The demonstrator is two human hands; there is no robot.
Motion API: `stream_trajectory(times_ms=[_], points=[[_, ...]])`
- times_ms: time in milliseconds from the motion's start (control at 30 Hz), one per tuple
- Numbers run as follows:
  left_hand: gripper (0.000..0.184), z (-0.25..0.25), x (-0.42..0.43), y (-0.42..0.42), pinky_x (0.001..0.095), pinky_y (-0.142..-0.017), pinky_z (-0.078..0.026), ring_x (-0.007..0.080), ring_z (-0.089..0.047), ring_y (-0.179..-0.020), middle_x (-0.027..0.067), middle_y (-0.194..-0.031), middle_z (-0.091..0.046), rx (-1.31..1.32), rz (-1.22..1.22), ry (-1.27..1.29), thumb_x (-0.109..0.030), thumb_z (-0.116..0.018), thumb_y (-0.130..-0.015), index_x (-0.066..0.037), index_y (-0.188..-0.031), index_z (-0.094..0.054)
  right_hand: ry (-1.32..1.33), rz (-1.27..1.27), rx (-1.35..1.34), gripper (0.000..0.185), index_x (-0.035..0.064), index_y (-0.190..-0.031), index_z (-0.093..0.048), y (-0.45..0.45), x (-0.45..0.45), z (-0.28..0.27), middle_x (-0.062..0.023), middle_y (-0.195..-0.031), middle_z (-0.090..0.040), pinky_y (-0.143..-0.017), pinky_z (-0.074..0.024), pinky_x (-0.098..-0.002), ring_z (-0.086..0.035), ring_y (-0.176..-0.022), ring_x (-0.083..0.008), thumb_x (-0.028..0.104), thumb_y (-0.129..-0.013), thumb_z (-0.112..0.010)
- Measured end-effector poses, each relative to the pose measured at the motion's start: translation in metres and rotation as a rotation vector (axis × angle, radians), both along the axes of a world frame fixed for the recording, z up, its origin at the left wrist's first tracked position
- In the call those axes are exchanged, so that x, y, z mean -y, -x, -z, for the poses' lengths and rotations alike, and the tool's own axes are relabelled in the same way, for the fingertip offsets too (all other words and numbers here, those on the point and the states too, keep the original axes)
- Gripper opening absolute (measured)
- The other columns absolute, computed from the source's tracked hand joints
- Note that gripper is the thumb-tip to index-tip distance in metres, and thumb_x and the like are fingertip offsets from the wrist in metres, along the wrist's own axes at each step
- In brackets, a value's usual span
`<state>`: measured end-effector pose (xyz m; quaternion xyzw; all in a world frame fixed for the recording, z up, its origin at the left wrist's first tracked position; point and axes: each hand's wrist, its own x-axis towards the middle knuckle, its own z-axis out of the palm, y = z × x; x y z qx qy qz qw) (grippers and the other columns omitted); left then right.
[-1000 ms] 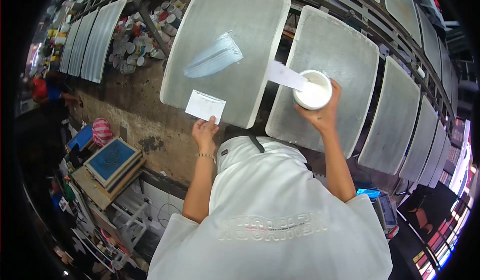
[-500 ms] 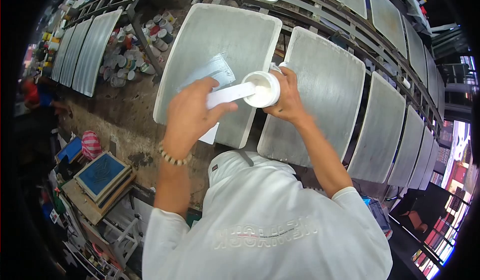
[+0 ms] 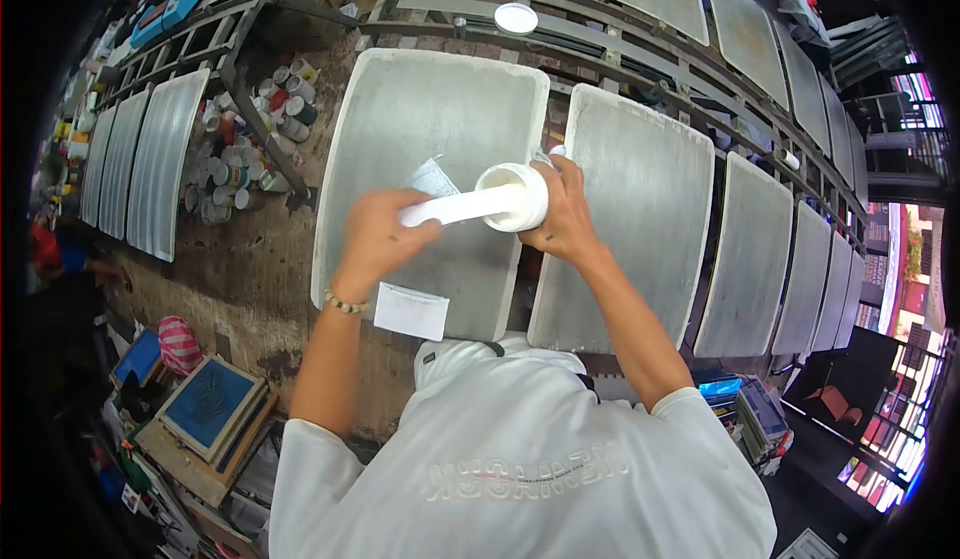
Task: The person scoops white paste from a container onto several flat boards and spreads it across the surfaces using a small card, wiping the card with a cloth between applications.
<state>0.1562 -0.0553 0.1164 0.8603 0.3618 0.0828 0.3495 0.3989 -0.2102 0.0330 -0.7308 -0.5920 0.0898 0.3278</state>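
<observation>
Two grips: left hand (image 3: 385,234) on white spatula (image 3: 455,206), right hand (image 3: 562,209) on tilted tub (image 3: 539,199); overtipping could spill contents (image 3: 519,200) near the grey panel's (image 3: 430,109) right edge.

A flat panel (image 3: 480,274) lies before the person (image 3: 520,459). On it are a smear (image 3: 433,176) near the middle and a card (image 3: 411,313) by the near edge. Over the panel's right side, the right hand (image 3: 566,215) holds a tub (image 3: 521,197); a spatula (image 3: 455,205) runs from the left hand (image 3: 382,231) into it. Behind the panel, a lid (image 3: 516,19) lies on a rack (image 3: 425,2). Right of the panel, a second panel (image 3: 630,229) begins a row. Left of the panel are heaped containers (image 3: 225,174); nearer, also left, is a framed screen (image 3: 211,407).
</observation>
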Motion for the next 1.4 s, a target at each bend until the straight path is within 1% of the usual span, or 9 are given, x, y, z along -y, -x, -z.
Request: stream_trajectory(times_ms=[67, 200, 433, 767, 833, 933, 1067, 1233, 1400], points=[[0.036, 0.021, -0.015, 0.018, 0.0325, -0.076, -0.053, 0.0191, -0.071, -0.084, 0.0133, -0.093, -0.077, 0.081, -0.071, 0.275, -0.020, -0.080, -0.077, 0.003, -0.105, -0.077, 0.036, 0.035, -0.046, 0.096, 0.0054, -0.136, -0.050, 0.000, -0.006, -0.004, -0.0243, -0.136, -0.045, -0.104, -0.0451, -0.0530, -0.045, -0.122, -0.0470, 0.011, -0.048, -0.088], [0.036, 0.059, -0.027, 0.041, 0.0288, -0.077, -0.051, 0.0137, -0.067, -0.086, 0.0086, -0.096, -0.075, 0.226, -0.166, 0.611, -0.016, -0.082, -0.081, 0.007, -0.109, -0.075, 0.045, 0.053, -0.021, 0.097, 0.0049, -0.136, -0.049, 0.003, -0.022, -0.002, -0.0250, -0.136, -0.043, -0.103, -0.0450, -0.0536, -0.045, -0.122, -0.0474, 0.011, -0.047, -0.088], [0.038, 0.069, -0.046, 0.059, 0.0267, -0.079, -0.049, 0.0114, -0.064, -0.089, 0.0064, -0.100, -0.073, 0.387, -0.336, 0.711, -0.016, -0.082, -0.085, 0.005, -0.115, -0.073, 0.089, 0.101, -0.061, 0.096, 0.0021, -0.135, -0.050, 0.001, -0.055, 0.002, -0.0256, -0.136, -0.042, -0.104, -0.0439, -0.0535, -0.044, -0.123, -0.0475, 0.013, -0.047, -0.087], [0.035, 0.140, -0.109, 0.060, 0.0300, -0.067, -0.052, 0.0126, -0.067, -0.082, 0.0086, -0.096, -0.074, 0.358, -0.610, 0.381, -0.019, -0.076, -0.090, 0.000, -0.119, -0.070, 0.076, 0.157, -0.130, 0.098, 0.0020, -0.137, -0.048, 0.000, -0.090, 0.008, -0.0253, -0.137, -0.041, -0.108, -0.0413, -0.0514, -0.040, -0.129, -0.0462, 0.019, -0.049, -0.088], [0.032, 0.139, -0.110, 0.056, 0.0394, -0.070, -0.055, 0.0253, -0.072, -0.083, 0.0157, -0.098, -0.074, 0.060, -0.668, 0.099, -0.020, -0.071, -0.091, -0.005, -0.120, -0.070, 0.063, 0.164, -0.148, 0.098, 0.0019, -0.137, -0.047, 0.001, -0.090, 0.008, -0.0250, -0.137, -0.041, -0.109, -0.0408, -0.0521, -0.039, -0.131, -0.0464, 0.020, -0.050, -0.088], [0.030, 0.159, -0.113, 0.055, 0.0474, -0.078, -0.055, 0.0377, -0.071, -0.090, 0.0204, -0.100, -0.073, -0.019, -0.586, -0.237, -0.018, -0.065, -0.091, -0.009, -0.120, -0.068, 0.047, 0.177, -0.177, 0.100, 0.0017, -0.138, -0.046, 0.005, -0.083, 0.004, -0.0245, -0.137, -0.040, -0.110, -0.0394, -0.0533, -0.037, -0.132, -0.0464, 0.022, -0.050, -0.089], [0.031, 0.150, -0.107, 0.045, 0.0505, -0.082, -0.053, 0.0426, -0.068, -0.096, 0.0201, -0.105, -0.072, -0.138, -0.506, -0.285, -0.012, -0.060, -0.089, -0.008, -0.119, -0.067, 0.082, 0.214, -0.206, 0.101, 0.0010, -0.138, -0.045, 0.008, -0.052, 0.001, -0.0249, -0.137, -0.038, -0.111, -0.0366, -0.0550, -0.035, -0.134, -0.0455, 0.023, -0.050, -0.090], [0.039, 0.165, -0.102, 0.027, 0.0488, -0.085, -0.052, 0.0419, -0.065, -0.096, 0.0215, -0.108, -0.065, 0.056, -0.406, -0.352, -0.004, -0.056, -0.085, -0.001, -0.123, -0.066, 0.042, 0.245, -0.263, 0.102, 0.0004, -0.139, -0.044, 0.009, 0.005, 0.003, -0.0254, -0.136, -0.038, -0.111, -0.0364, -0.0558, -0.034, -0.136, -0.0452, 0.023, -0.051, -0.090], [0.036, 0.173, -0.086, -0.004, 0.0499, -0.082, -0.054, 0.0422, -0.066, -0.093, 0.0196, -0.110, -0.063, 0.070, -0.338, -0.352, -0.005, -0.057, -0.086, -0.004, -0.120, -0.068, 0.067, 0.380, -0.266, 0.103, 0.0017, -0.139, -0.043, 0.012, 0.062, -0.007, -0.0232, -0.136, -0.038, -0.110, -0.0395, -0.0547, -0.036, -0.136, -0.0445, 0.020, -0.051, -0.093]])
